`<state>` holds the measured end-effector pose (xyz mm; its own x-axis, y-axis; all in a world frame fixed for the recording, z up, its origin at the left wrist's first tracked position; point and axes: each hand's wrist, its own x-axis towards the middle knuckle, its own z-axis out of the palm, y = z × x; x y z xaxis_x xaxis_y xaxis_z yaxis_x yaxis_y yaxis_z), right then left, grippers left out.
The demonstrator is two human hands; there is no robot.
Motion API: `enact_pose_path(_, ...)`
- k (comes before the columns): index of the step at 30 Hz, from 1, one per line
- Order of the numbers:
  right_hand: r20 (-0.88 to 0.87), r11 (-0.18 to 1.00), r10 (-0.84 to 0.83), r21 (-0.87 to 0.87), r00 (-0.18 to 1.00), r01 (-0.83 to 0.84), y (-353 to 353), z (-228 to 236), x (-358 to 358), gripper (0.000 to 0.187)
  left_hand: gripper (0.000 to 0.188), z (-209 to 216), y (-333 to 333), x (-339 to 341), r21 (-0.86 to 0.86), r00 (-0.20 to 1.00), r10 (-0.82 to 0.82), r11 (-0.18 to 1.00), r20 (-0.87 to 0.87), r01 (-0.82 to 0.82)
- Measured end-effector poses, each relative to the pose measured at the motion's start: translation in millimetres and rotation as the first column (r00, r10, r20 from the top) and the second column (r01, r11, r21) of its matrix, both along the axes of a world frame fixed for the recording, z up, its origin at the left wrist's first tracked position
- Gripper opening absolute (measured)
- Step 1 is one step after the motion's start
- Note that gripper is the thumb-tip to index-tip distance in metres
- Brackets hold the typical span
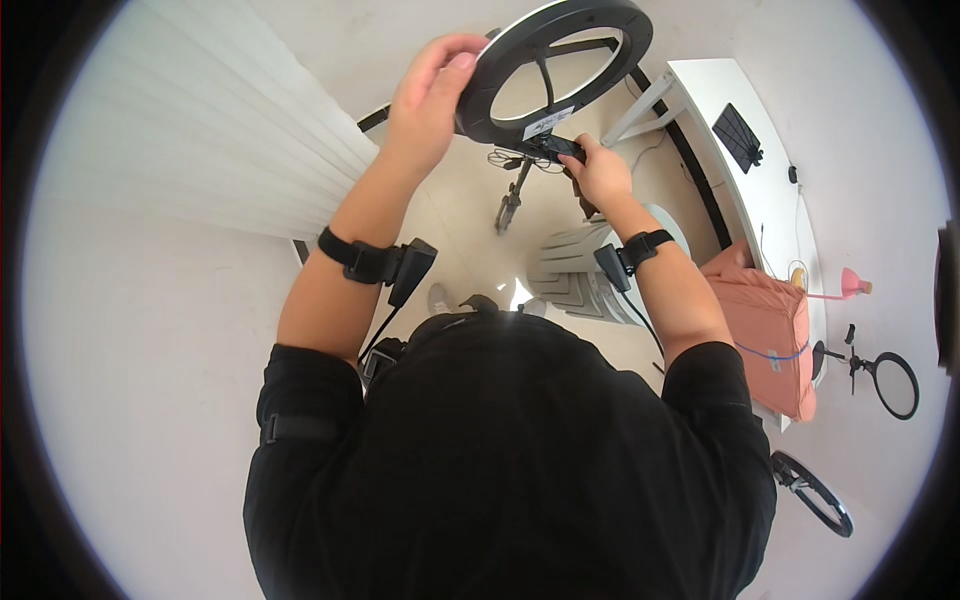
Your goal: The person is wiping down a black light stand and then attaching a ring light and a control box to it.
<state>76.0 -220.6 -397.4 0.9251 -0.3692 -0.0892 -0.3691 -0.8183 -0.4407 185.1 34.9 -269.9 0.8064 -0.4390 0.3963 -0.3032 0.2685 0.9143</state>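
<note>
A black ring light [485,112] is raised in front of me, tilted, with a white label on the lower part of its ring. My left hand [425,100] grips the ring's left rim, fingers wrapped behind it and thumb along its edge. Just below the ring, my right hand [603,178] is closed on the black mount [562,148] where the ring joins its stand. Thin black cables [505,160] loop beside that joint. Beneath it, a black light stand [508,208] reaches down toward the floor. Black straps with small devices circle both my forearms.
A stack of grey plastic stools [575,265] stands below my right forearm. On the right, a white table [775,215] carries a flat black panel [738,137], with a salmon-coloured bag [765,345] by it. Another ring light [815,495] is at lower right. A white curtain [220,110] hangs on the left.
</note>
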Motion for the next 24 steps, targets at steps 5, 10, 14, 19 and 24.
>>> enact_pose_path(5, -0.025, 0.999, -0.024, 0.030, 0.999, 0.025, 3.4, 9.1, -4.2, 0.036, 0.030, -17.5, 28.1, -2.1, 0.013, 0.998, 0.024, 1.000, 0.053, -0.024)
enact_pose_path(10, 0.074, 1.000, 0.011, -0.027, 0.997, -0.009, 5.2, 23.0, -6.5, 0.037, 0.022, -103.2, 64.1, 0.7, 0.186, 0.990, -0.033, 0.981, -0.136, 0.058)
enact_pose_path(14, 0.097, 0.997, 0.062, -0.059, 0.993, -0.056, 16.3, 65.3, -4.9, 0.039, 0.015, -213.4, 79.4, -1.0, 0.608, 0.911, -0.127, 0.707, -0.393, 0.361)
enact_pose_path(19, 0.087, 0.995, 0.032, 0.092, 0.996, -0.040, 40.7, 199.9, -10.3, 0.038, 0.052, -259.0, 54.9, -10.2, 0.837, 0.951, -0.219, 0.459, -0.219, 0.298)
enact_pose_path(24, 0.164, 0.960, 0.072, 0.256, 0.984, -0.113, 26.8, 294.9, -7.7, 0.029, 0.092, -271.4, 8.3, -29.9, 0.805, 0.993, -0.109, 0.593, 0.042, 0.031)
